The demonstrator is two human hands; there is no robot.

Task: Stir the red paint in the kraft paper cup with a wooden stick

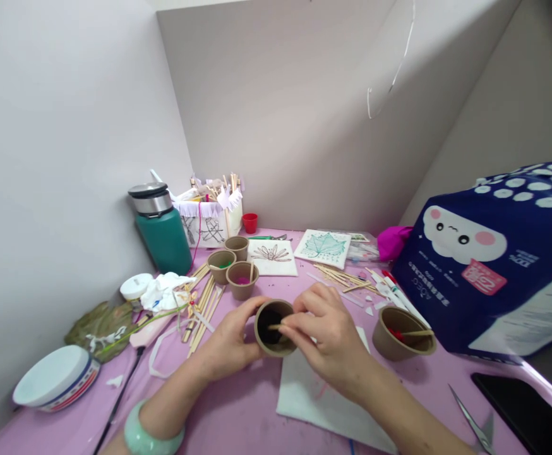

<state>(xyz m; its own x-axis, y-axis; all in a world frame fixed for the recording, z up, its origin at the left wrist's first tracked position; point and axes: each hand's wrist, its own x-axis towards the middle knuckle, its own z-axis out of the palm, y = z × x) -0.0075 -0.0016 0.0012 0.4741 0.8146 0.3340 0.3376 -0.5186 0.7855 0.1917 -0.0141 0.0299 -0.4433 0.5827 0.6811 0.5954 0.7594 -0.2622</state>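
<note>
The person's right grip (pixel 328 332) pinches a wooden stick (pixel 275 327) dipped into a brown cup (pixel 269 351) with dark contents, its side clasped by the left grip (pixel 233 338). Beyond, a white sheet (pixel 304 392) and a red-stained cup (pixel 390 351) rest on the pink worktop (pixel 238 411).

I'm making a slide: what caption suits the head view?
Left hand steadying a brown cup, right hand holding a wooden stick inside it, over a pink table.
</note>
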